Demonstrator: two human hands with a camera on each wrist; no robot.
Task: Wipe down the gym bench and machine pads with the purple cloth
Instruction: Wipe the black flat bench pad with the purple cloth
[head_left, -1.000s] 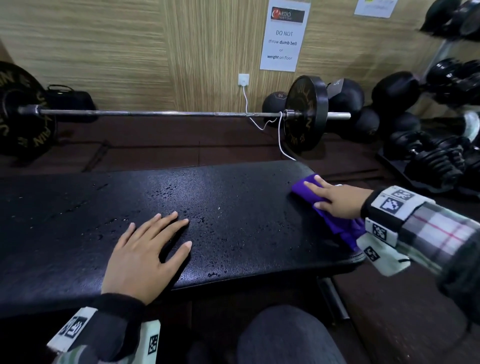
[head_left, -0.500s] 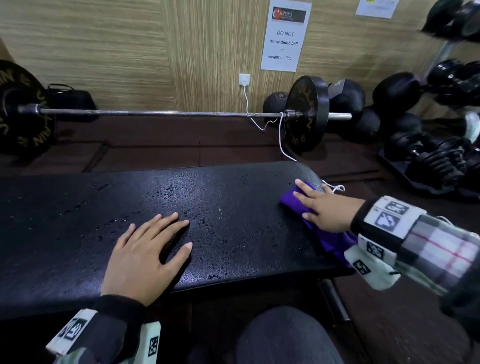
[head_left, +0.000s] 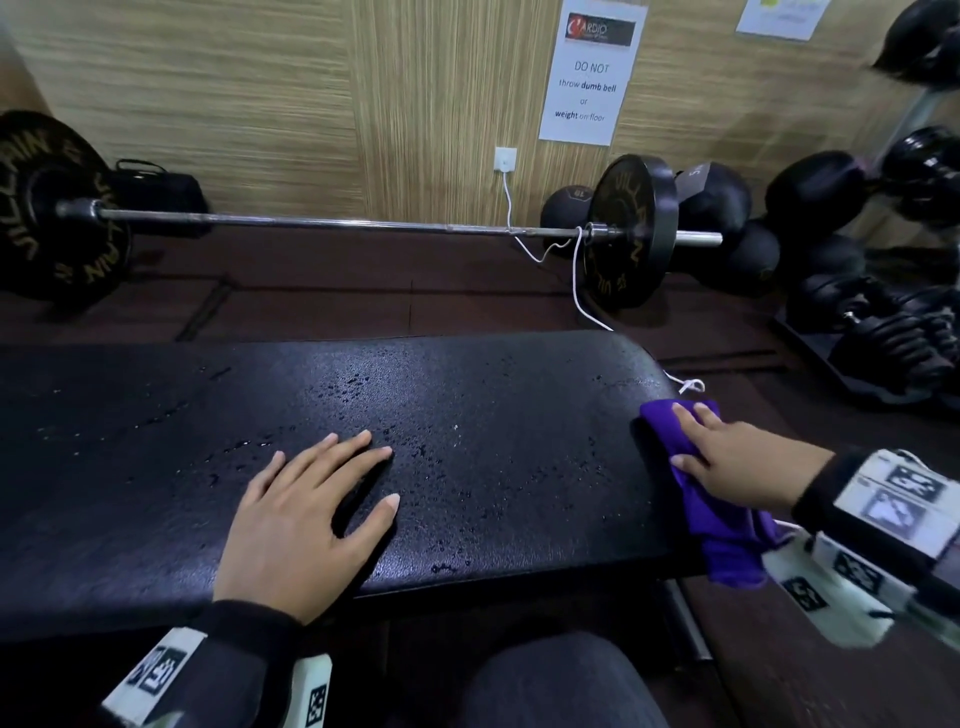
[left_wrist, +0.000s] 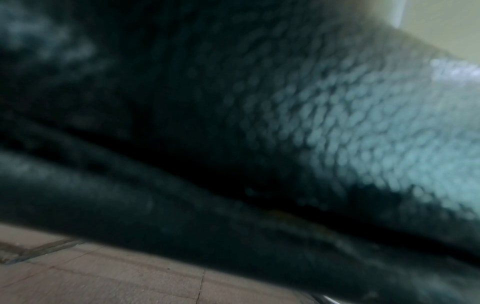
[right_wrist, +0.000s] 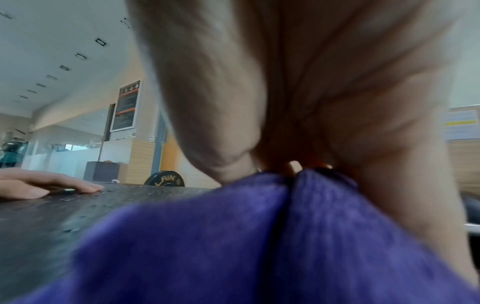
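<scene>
Head view: droplet-speckled black bench (head_left: 467, 415)

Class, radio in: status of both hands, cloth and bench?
Left hand flat on bench. Right hand pressing purple cloth at bench end. Droplets remain; nothing blocking.

A long barbell (head_left: 332, 224) lies on the dark floor (head_left: 363, 306) along the wood-grain wall (head_left: 260, 93), a black plate (head_left: 626, 231) at its right end and another at the left edge. A white cable (head_left: 574, 280) runs down from a wall socket (head_left: 505, 159) and loops over the bar. Above hangs a paper notice (head_left: 589, 78) reading "DO NOT throw dumb bell or weight on floor". Round black dumbbells (head_left: 727, 228) crowd the right corner. A dark object, possibly a bag (head_left: 156, 187), sits behind the bar at left.
</scene>
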